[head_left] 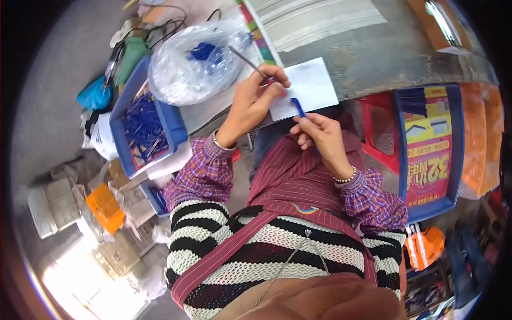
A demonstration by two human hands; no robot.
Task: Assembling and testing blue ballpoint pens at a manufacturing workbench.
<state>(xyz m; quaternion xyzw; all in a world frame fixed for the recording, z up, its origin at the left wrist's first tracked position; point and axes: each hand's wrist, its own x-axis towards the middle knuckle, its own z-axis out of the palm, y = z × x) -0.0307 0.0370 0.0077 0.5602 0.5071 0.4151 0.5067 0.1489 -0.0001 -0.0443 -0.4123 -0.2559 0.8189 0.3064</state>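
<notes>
Between the fingers of my left hand (255, 98) is a slim metal tool (245, 57) with a red part near the fingertips; its exact kind does not show. My right hand (320, 136) pinches a small blue plastic piece (297, 106) with a rounded, hooked-looking end. Both hands are close together at the table's near edge. The blue piece's upper end lies over a white sheet of paper (316, 80), and my left fingertips are over the sheet's left side. The lower end of the blue piece is hidden in my right fingers.
Left of my left arm, a blue bin (176, 125) holds many thin blue pieces. A clear plastic bag (176, 74) with blue pieces inside lies beyond it. To the right, a blue tray (456, 160) has a printed lining and blue strips. A red stool (376, 133) stands beside my lap.
</notes>
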